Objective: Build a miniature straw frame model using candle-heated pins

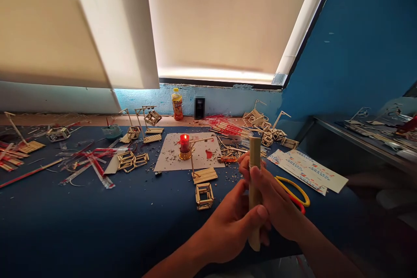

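A long, flat beige strip [255,195] stands nearly upright before me at the table's front edge. Whether it is bamboo or folded stiff paper, I cannot tell. My left hand [228,226] is closed round its lower part, thumb across the front. Higher up, my right hand [276,202] grips the same strip, with its fingertips partly hidden behind it. Just past the right hand lie yellow-and-red handles [301,195], probably of scissors. To the left of the hands are a small stick cube frame [204,196] and a stick platform [205,175] with an upright post and arm.
A lit red candle [184,142] burns on a littered paper sheet [169,163]. Printed abrasive sheets [312,169] lie at right. Several stick models, red-and-white sticks [230,128] and plastic wrappers [96,163] cover the back. A bottle [177,105] stands by the wall.
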Action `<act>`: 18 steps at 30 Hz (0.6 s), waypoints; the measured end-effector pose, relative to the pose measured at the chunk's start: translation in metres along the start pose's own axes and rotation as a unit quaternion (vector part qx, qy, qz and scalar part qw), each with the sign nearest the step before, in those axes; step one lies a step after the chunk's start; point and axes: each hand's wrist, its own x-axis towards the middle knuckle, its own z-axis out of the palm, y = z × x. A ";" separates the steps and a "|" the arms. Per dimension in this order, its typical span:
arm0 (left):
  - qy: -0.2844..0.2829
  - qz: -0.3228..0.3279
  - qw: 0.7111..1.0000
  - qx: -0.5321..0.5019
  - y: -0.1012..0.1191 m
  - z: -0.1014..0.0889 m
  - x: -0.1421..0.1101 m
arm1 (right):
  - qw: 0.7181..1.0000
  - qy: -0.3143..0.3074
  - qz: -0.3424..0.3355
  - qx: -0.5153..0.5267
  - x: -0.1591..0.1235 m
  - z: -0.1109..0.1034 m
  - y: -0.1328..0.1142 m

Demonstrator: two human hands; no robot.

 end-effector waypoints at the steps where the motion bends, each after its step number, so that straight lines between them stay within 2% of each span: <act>1: 0.002 -0.003 1.000 -0.004 -0.002 0.001 0.000 | 1.000 0.001 -0.009 -0.008 0.001 0.001 0.001; 7: 0.048 0.003 0.998 -0.032 -0.010 0.009 -0.001 | 0.996 -0.005 -0.063 0.059 0.006 0.009 0.012; 13: 0.131 0.002 0.991 -0.014 -0.015 0.017 -0.001 | 0.994 -0.046 -0.038 0.088 0.002 0.011 0.007; 16: 0.159 -0.005 0.987 0.009 -0.008 0.017 0.000 | 0.999 -0.029 -0.045 0.007 -0.001 -0.005 0.015; 18: 0.174 -0.013 0.984 0.020 -0.002 0.015 -0.001 | 0.991 0.016 -0.025 -0.131 -0.002 -0.027 0.032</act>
